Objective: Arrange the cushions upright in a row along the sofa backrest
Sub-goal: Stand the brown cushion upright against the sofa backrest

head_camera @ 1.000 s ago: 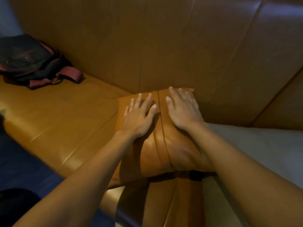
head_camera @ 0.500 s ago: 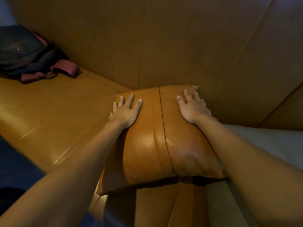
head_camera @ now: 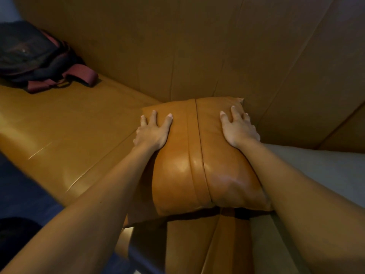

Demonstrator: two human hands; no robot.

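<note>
- Against the tan sofa backrest (head_camera: 197, 46), a tan leather cushion (head_camera: 197, 165) leans with its top edge touching the panels and its lower edge toward the camera, tilted rather than fully upright.
- The cushion has a vertical seam band running down its middle, with a sheen of light on its lower half.
- The left hand (head_camera: 153, 131) lies flat on the cushion's upper left part, fingers spread and pressing on the leather, not clenched around anything.
- The right hand (head_camera: 238, 129) lies flat on the upper right part, fingers splayed near the top right corner, likewise pressing and not gripping.
- The sofa seat (head_camera: 69, 125) stretches away to the left, bare beside the cushion.
- A dark bag with maroon straps (head_camera: 39, 62) rests on the far left of the seat against the backrest, well apart from the cushion.
- A pale grey surface (head_camera: 316, 171) lies just right of the cushion.
</note>
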